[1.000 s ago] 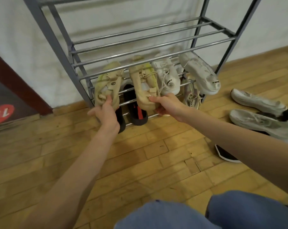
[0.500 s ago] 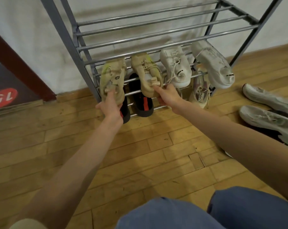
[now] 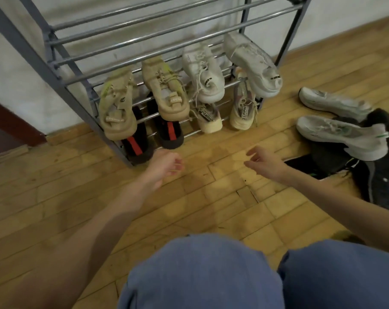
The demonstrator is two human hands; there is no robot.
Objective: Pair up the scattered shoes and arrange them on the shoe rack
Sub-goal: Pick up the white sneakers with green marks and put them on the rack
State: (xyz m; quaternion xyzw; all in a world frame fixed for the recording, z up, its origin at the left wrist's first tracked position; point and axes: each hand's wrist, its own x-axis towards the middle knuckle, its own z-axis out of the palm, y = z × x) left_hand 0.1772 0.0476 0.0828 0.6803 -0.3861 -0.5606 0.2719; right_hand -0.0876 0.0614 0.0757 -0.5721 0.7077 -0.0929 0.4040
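A grey metal shoe rack (image 3: 55, 70) stands against the wall. On its second tier rest two beige shoes (image 3: 117, 108) (image 3: 166, 92) side by side, with two white shoes (image 3: 203, 72) (image 3: 253, 63) to their right. The bottom tier holds two black shoes with red stripes (image 3: 135, 146) (image 3: 171, 132) and two cream shoes (image 3: 208, 117) (image 3: 241, 108). My left hand (image 3: 164, 168) and my right hand (image 3: 263, 161) hover empty over the floor in front of the rack, fingers loosely curled and apart.
Two white sneakers (image 3: 334, 103) (image 3: 342, 134) lie on the wooden floor to the right, on top of black shoes (image 3: 383, 177). My blue-clad knees (image 3: 202, 273) fill the bottom of the view. A dark red door frame (image 3: 8, 121) is at the left.
Both hands have let go of the beige shoes and pulled back toward me. The beige pair now rests on the second tier by itself.
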